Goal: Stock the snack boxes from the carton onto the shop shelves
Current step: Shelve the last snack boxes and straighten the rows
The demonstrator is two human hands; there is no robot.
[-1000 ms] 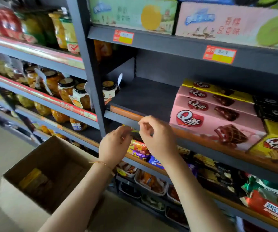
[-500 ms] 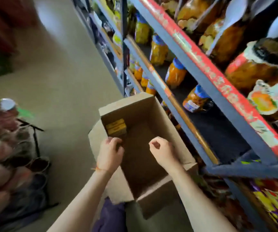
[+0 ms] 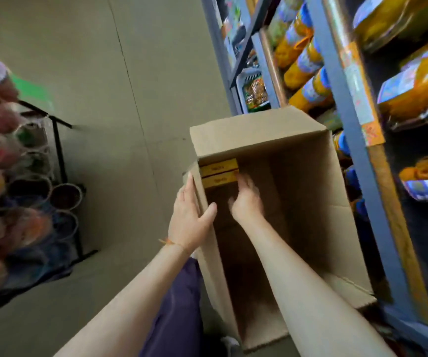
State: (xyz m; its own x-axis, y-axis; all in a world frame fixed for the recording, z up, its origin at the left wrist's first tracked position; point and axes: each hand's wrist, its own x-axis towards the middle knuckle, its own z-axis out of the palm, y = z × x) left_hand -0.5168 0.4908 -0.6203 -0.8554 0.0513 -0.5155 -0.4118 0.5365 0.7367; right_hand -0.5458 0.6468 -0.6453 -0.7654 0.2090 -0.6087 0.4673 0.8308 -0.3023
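Two yellow snack boxes (image 3: 219, 172) stacked in carton's (image 3: 308, 191) far-left corner. Right hand (image 3: 246, 202), blurred, fingers at lower box, grasp unclear. Left hand (image 3: 191, 219) grips carton's left wall. Shelves (image 3: 346, 104) alongside carton's right.

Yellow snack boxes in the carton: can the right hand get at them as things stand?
Probably yes. The right hand is already inside the open carton, fingers blurred beside the yellow snack boxes, nothing between them. The left hand only holds the carton's wall.

No print reads clearly, neither on the yellow snack boxes (image 3: 218, 172) (blurred) nor the jar labels (image 3: 310, 90).
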